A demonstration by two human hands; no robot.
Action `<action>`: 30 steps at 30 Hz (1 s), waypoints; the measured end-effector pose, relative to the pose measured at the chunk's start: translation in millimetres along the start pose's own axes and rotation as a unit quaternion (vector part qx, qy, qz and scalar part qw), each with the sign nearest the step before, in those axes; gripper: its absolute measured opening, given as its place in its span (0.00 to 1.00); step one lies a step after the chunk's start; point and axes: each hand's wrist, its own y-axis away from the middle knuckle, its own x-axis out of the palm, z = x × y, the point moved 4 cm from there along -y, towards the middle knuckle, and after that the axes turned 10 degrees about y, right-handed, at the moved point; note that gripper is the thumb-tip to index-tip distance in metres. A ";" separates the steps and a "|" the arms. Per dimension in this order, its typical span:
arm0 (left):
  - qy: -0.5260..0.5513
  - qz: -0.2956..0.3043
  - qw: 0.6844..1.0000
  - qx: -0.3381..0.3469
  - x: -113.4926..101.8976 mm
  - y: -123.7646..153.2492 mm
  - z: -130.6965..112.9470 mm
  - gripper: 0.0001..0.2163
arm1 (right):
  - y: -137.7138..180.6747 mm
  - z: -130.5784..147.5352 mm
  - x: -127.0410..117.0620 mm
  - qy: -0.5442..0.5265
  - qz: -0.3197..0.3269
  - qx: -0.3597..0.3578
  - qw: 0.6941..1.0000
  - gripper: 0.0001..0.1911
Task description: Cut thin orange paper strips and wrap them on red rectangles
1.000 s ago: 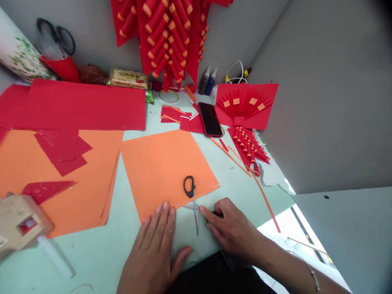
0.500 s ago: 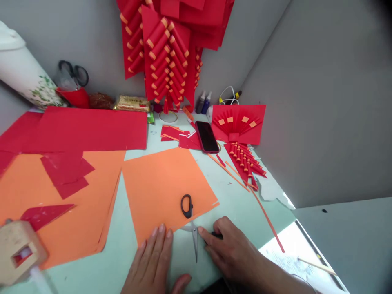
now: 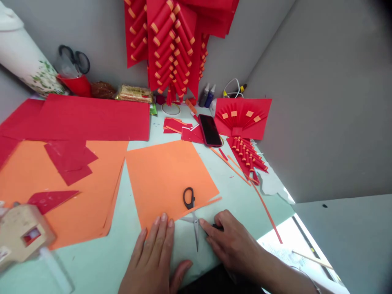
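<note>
A pair of scissors [image 3: 192, 212] with black handles lies open on the near edge of an orange paper sheet [image 3: 168, 175], blades pointing toward me. My left hand [image 3: 154, 257] rests flat on the pale green table, fingertips touching the sheet's near edge, fingers stretched out. My right hand [image 3: 232, 245] lies just right of the blades with its fingers on the scissors' other black handle, which is mostly hidden under them. A thin orange strip [image 3: 212, 201] juts from the sheet's right corner.
A stack of orange and red paper [image 3: 61, 175] covers the left. A glue gun [image 3: 21, 237] sits at the near left. A phone [image 3: 210, 130], red paper firecracker decorations [image 3: 248, 155], glue bottles [image 3: 207, 94] and a cup with scissors [image 3: 75, 77] stand at the back. Grey partition walls close the right.
The view has tilted up and down a little. Both hands stay by the scissors in nearly the same pose; nothing on the table has moved.
</note>
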 end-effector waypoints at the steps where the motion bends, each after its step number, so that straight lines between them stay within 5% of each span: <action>1: 0.002 0.000 1.000 -0.003 0.0 0.1 -0.4 0.39 | -0.2 0.5 -0.1 0.000 0.004 0.000 1.000 0.22; 30: -0.001 0.020 0.999 -0.036 -6.4 9.8 0.4 0.37 | -4.0 6.4 -5.1 -0.002 -0.006 -0.013 1.000 0.22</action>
